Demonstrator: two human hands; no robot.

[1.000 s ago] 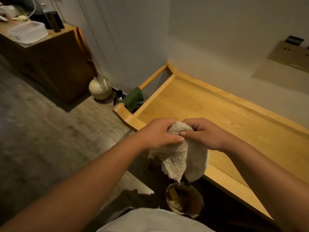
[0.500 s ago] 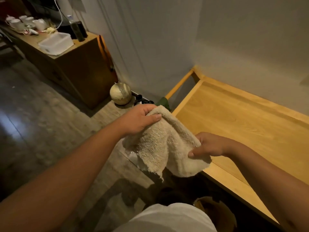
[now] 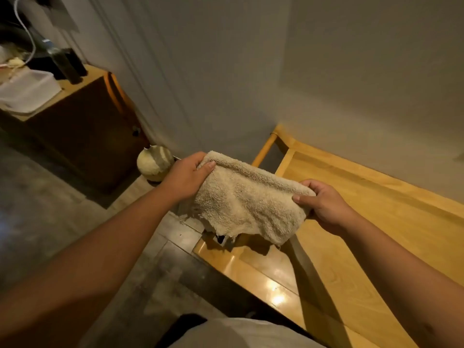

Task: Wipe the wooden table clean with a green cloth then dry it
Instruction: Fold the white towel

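Observation:
A beige terry towel [image 3: 247,200] with a frayed lower edge is stretched in the air between both my hands, above the left end of the light wooden table [image 3: 376,222]. My left hand [image 3: 187,178] pinches the towel's upper left corner. My right hand [image 3: 325,205] grips its right end, over the tabletop. The table has a raised rim and stands against the wall. No green cloth shows in this view; the towel covers the spot by the table's end.
A dark wooden cabinet [image 3: 82,126] stands at the left with a white plastic container [image 3: 25,92] and a dark bottle [image 3: 64,64] on top. A round pale vase [image 3: 154,163] sits on the floor by the wall. Grey floor tiles lie left of the table.
The towel went from bunched between my hands to spread out wide. My left hand moved up and left, my right hand right. The view tilted up and the green cloth went out of sight.

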